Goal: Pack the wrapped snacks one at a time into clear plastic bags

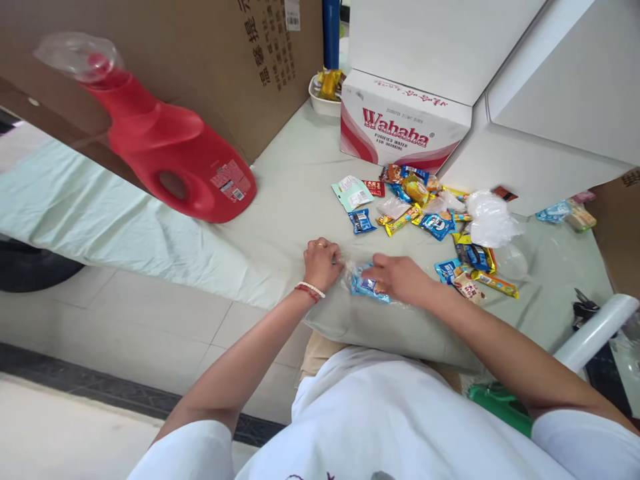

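Observation:
At the near edge of the cloth-covered table, a light-blue snack packet (369,288) lies in or under thin clear plastic (346,275). My left hand (321,263) is closed, its fingers pinching the left end of that clear plastic. From the right, my right hand (403,279) has its curled fingers on the packet, covering part of it. Beyond my hands is a loose pile of small wrapped snacks, including a blue packet (361,221), a mint-green pouch (353,193) and a yellow stick packet (403,220).
A large red jug (183,157) stands at the left before a brown carton (210,67). At the back are a Wahaba-style printed box (400,127) and a white tub (325,103) of snacks. Bunched clear bags (493,219) lie right; a plastic film roll (597,333) sits farther right.

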Available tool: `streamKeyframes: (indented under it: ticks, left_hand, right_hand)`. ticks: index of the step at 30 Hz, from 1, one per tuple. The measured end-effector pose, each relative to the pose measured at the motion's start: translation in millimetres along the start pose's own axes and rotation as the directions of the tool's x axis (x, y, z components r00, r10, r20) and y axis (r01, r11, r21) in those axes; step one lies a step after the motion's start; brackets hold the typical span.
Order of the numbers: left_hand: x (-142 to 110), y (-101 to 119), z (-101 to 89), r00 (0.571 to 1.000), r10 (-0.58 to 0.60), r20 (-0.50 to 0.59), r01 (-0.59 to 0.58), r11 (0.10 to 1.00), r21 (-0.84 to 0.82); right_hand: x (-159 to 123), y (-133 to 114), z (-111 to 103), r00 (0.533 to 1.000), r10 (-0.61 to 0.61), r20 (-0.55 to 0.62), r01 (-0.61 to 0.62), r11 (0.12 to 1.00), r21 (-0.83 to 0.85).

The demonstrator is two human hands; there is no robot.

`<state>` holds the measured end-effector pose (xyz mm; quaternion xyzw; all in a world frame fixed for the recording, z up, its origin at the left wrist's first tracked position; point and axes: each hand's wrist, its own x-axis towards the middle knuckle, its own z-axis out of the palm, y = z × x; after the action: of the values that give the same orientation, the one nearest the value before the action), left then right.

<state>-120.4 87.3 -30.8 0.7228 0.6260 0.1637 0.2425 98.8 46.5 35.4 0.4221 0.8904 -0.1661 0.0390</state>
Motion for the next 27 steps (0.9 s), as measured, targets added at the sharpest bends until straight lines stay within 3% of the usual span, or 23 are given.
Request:
streamKeyframes:
  ticks: [2,5,8,11,13,15,17,18,20,21,22,24,27]
  left_hand:
    - [-3,-7,-2.2,0.998,0.058,-0.003,-0.058,0.998,-0.019]
    - [-15,-22,-14.5,0.991,0.129,-0.025,-0.130,0.991,-0.016]
    - [-31,-25,-30.5,0.996,0.089,0.012,-0.086,0.989,-0.122]
    - [-43,-4,-30.3,0.990,0.060,0.129,-0.002,0.912,-0.410]
    - [-48,21,-17.3,0.983,0.121,0.142,-0.036,0.869,-0.494]
    - [-51,45,0.5,0.965,0.234,0.120,-0.165,0.894,-0.416]
    - [-55,63,15.9,0.939,0.325,0.115,-0.293,0.927,-0.234]
    - [-58,68,21.2,0.929,0.350,0.120,-0.335,0.933,-0.130]
    - [-64,72,27.1,0.924,0.360,0.128,-0.369,0.928,0.052]
    - [-68,72,28.2,0.927,0.353,0.129,-0.367,0.923,0.116]
    - [-71,71,28.6,0.932,0.340,0.124,-0.357,0.921,0.160]
    - [-75,69,29.0,0.944,0.311,0.109,-0.328,0.923,0.202]
    - [-77,69,32.1,0.951,0.294,0.097,-0.309,0.925,0.221]
  right_hand:
    - [-11,-14,16,0.997,-0.055,0.056,0.056,0.998,-0.014]
    - [-22,-27,40,0.999,-0.036,0.010,0.037,0.999,-0.017]
    - [-26,-32,53,0.999,-0.010,-0.049,0.010,1.000,-0.020]
    - [-27,-34,58,0.996,0.019,-0.089,-0.014,0.998,0.061]
    - [-31,-32,60,0.990,0.019,-0.139,0.005,0.985,0.175]
    - [-38,-26,61,0.980,-0.004,-0.198,0.068,0.946,0.316]
    - [-49,-15,63,0.952,0.102,-0.289,0.028,0.910,0.414]
    - [-56,-9,65,0.913,0.223,-0.342,-0.061,0.903,0.426]
    - [-68,3,68,0.760,0.479,-0.439,-0.319,0.864,0.390]
    - [-73,8,70,0.687,0.550,-0.475,-0.421,0.834,0.357]
    - [-78,12,70,0.653,0.575,-0.493,-0.478,0.818,0.321]
    - [-82,15,66,0.677,0.563,-0.473,-0.483,0.826,0.292]
    - [-71,10,50,0.755,0.555,-0.349,-0.435,0.823,0.366]
